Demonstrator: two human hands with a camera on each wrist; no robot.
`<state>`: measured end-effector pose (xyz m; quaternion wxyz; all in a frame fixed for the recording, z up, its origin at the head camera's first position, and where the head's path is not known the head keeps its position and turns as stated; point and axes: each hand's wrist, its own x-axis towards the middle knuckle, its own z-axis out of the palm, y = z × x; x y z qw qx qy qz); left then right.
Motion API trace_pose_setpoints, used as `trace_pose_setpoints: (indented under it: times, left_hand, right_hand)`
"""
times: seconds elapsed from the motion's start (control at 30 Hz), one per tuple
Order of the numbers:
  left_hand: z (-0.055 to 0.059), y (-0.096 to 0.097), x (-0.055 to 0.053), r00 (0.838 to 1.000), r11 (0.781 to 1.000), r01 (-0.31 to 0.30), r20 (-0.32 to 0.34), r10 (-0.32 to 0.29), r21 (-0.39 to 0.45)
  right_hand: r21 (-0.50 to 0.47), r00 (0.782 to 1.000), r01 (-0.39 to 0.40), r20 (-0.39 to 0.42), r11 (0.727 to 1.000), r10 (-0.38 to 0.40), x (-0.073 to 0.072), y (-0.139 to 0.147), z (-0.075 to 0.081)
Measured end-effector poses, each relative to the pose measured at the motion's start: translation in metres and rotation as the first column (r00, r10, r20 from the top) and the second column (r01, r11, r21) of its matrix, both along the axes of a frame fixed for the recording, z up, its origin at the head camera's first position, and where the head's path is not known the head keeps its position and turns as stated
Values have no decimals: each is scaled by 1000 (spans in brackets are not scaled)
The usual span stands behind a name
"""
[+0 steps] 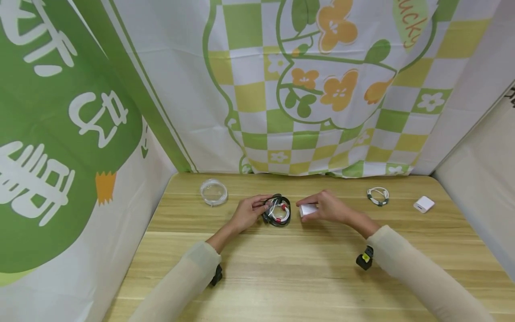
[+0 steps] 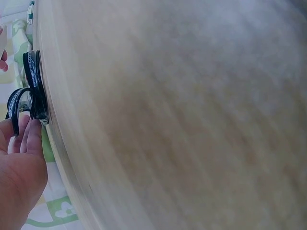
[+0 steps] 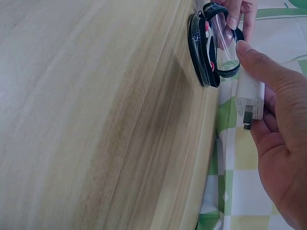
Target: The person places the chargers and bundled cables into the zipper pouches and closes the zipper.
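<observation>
A round clear zip pouch (image 1: pixel 287 219) with black edging sits on the table, holding a coiled white cable (image 1: pixel 285 213) with red ties. My left hand (image 1: pixel 246 214) pinches the raised lid of the pouch, seen also in the left wrist view as a black-rimmed flap (image 2: pixel 17 103) between thumb and fingers. Just right of the pouch, my right hand (image 1: pixel 331 208) grips a white charger plug (image 1: pixel 308 209) between thumb and fingers. Its metal prongs (image 3: pixel 248 117) point back toward the wrist in the right wrist view. The lid stands apart from the pouch's lower half.
At the back left lies a clear round case (image 1: pixel 213 192). On the right are a coiled white cable (image 1: pixel 378 196) with dark ties and another white charger plug (image 1: pixel 424 204). A patterned curtain (image 1: pixel 257 116) hangs along the back edge of the wooden table (image 1: pixel 265 277).
</observation>
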<state>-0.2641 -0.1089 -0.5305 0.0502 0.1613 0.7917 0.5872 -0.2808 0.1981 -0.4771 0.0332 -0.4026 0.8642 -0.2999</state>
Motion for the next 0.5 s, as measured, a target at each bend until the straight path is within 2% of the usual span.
trace_pose_setpoints:
  times: [0.2, 0.4, 0.5]
  left_hand:
    - [-1, -1, -1, 1000, 1000, 1, -24, -2, -8]
    - [0, -2, 0, 1000, 1000, 4, 0, -4, 2]
    - [0, -2, 0, 1000, 1000, 8, -13, -8, 8]
  right_hand:
    - [-9, 1000, 11, -20, 1000, -11, -2, -8, -2]
    - [-12, 1000, 9, -13, 1000, -9, -3, -16, -3]
    - [-21, 1000, 1, -6, 1000, -1, -4, -20, -4]
